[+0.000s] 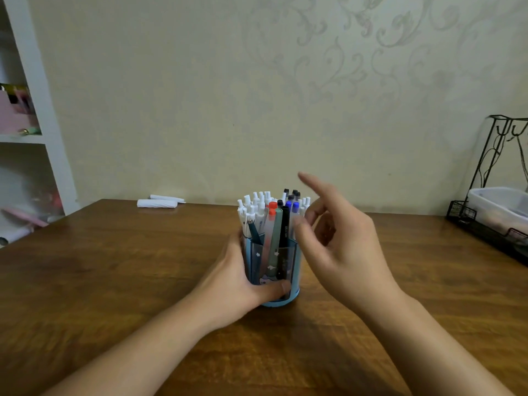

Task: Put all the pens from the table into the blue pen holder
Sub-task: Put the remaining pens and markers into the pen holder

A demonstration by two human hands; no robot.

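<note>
The blue pen holder (275, 265) stands upright in the middle of the wooden table (114, 275). Several pens (268, 212) stick out of its top: white ones, some with blue, black and red caps, and a grey-green one. My left hand (243, 284) wraps around the holder from the left, thumb across its lower front. My right hand (340, 238) hovers just right of the pen tops with fingers spread and nothing in it; the index finger points up and away. No loose pens show on the table.
Two white rolled items (158, 202) lie at the table's far edge by the wall. A black wire rack (494, 178) with a clear plastic box (503, 208) stands at the far right. A white shelf unit (31, 132) is at the left.
</note>
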